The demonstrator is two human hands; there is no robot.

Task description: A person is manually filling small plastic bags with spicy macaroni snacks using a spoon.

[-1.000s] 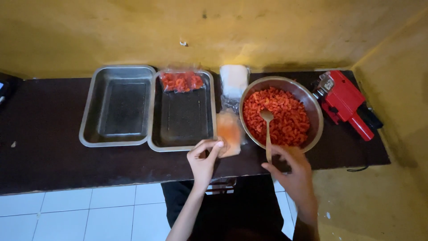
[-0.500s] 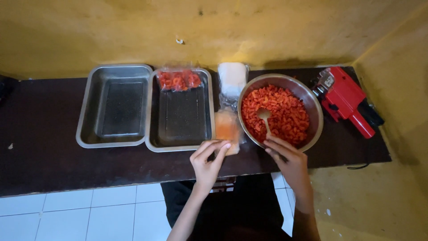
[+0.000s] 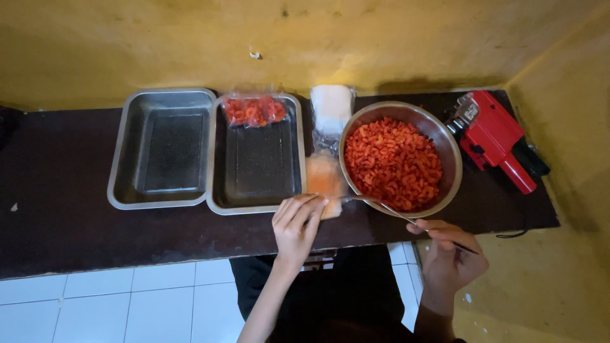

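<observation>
Lowest in the frame, the right hand [image 3: 448,257] is closed around the handle of a spoon [image 3: 394,213] — the grip sits at the handle's lower right end. The spoon's long axis runs from there up and to the left, over the near rim of the bowl [image 3: 445,136], with its head ending close to the small plastic bag [image 3: 324,179].

Just left of that, the left hand [image 3: 297,225] pinches the bag's near edge, fingers curled onto it, holding it against the dark surface [image 3: 57,216]. The bag holds a pale orange portion and lies in the gap between the bowl and the right-hand metal tray [image 3: 216,190]. So the bag lies up and to the left of the right hand, at the tip of the spoon, while the left hand is already on it and is plainly the nearer one.

Further up, the bowl is heaped with small red-orange snack pieces [image 3: 393,162]. The tray beside it carries one filled bag [image 3: 253,110] at its far end; another tray [image 3: 124,184] stands to the left of it, touching. A stack of clear bags [image 3: 332,105] lies beyond the small bag, and a red hand tool [image 3: 494,138] rests at the upper right, near the yellow wall [image 3: 318,38].
</observation>
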